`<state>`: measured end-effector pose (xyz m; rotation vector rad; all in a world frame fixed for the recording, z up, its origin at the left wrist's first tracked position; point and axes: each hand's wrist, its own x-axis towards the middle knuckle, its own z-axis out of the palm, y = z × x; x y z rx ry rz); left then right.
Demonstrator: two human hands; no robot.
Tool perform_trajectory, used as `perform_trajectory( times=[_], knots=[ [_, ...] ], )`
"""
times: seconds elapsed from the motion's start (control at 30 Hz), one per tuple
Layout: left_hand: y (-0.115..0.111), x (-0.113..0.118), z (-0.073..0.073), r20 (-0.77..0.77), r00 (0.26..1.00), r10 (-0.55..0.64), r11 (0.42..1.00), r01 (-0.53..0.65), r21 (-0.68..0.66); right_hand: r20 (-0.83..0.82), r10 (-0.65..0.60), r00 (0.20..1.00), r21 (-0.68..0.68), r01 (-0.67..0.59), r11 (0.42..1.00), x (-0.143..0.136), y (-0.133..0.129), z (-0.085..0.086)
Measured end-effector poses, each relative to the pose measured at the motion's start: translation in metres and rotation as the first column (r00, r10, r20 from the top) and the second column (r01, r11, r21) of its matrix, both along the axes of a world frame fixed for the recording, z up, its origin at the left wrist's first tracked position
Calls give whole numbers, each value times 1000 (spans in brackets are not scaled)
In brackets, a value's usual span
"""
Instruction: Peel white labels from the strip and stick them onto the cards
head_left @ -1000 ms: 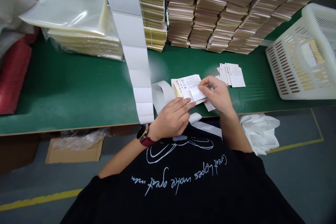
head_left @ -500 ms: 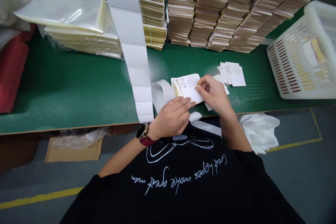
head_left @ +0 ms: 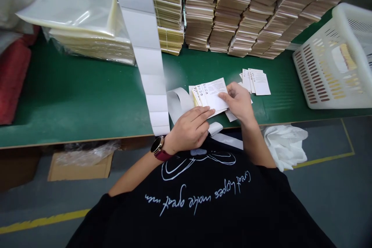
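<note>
Printed white cards [head_left: 200,100] lie in a fanned stack at the table's front. My right hand [head_left: 240,102] pinches the right edge of the top card [head_left: 215,91], thumb above and fingers behind. That card sits slightly askew over the others. My left hand [head_left: 193,127], with a dark watch at the wrist, rests its outstretched fingers along the stack's near edge. Beside the stack on the left curls a strip of blank white labels [head_left: 155,85], which runs up past the top of the view. More loose cards [head_left: 260,83] lie just beyond my right hand.
Tall stacks of cards [head_left: 226,23] line the table's back. A bagged pile of clear plastic sleeves [head_left: 87,19] is at the left. A white plastic basket [head_left: 316,73] stands at the right end of the green table [head_left: 87,100]. White cloth-like material [head_left: 285,145] hangs below the edge.
My right hand has shifted its hold to the top card's right edge. The card has moved up and right, turning slightly. My left hand has hardly moved.
</note>
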<state>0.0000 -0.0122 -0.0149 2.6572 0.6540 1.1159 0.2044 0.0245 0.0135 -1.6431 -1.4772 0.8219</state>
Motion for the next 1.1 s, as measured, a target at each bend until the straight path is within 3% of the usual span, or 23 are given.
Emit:
perform_trajectory(
  times=[0.13, 0.2, 0.3, 0.37, 0.5, 0.57, 0.7, 0.77, 0.87, 1.0, 1.1],
  knots=[
    [1, -2, 2, 33, 999, 10, 1000, -11, 19, 34, -75, 997, 69, 73, 995, 15, -13, 8],
    [1, -4, 4, 67, 997, 28, 999, -27, -17, 202, -116, 973, 70, 104, 992, 31, -24, 14],
    [2, -7, 6, 122, 991, 61, 996, -51, -80, 529, -168, 832, 101, 135, 986, 47, -43, 22],
    [4, -8, 7, 161, 984, 72, 993, -56, -104, 587, -159, 794, 186, 58, 981, 43, -56, 26],
    [6, -8, 8, 200, 977, 80, 986, -48, -162, 350, 246, 904, 182, -324, 928, 12, -74, 30],
    [6, -8, 8, 213, 973, 93, 979, -51, -197, 228, 342, 911, 202, -388, 899, -2, -76, 28],
    [3, -7, 6, 326, 916, 234, 966, -183, -181, 103, 344, 933, 280, -359, 890, -13, -73, 23],
    [1, -8, 5, 325, 924, 203, 979, -196, -55, 82, 367, 926, 293, -375, 880, -14, -70, 21],
    [1, -9, 5, 219, 971, 98, 990, -117, 75, 84, 392, 916, 323, -398, 859, -17, -70, 21],
    [3, -9, 8, 256, 962, 94, 995, -83, -54, 87, 349, 933, 451, -349, 821, -19, -73, 22],
    [5, -7, 10, 344, 934, 93, 981, -28, -189, -142, 342, 929, 541, -217, 813, -16, -71, 23]
  ],
)
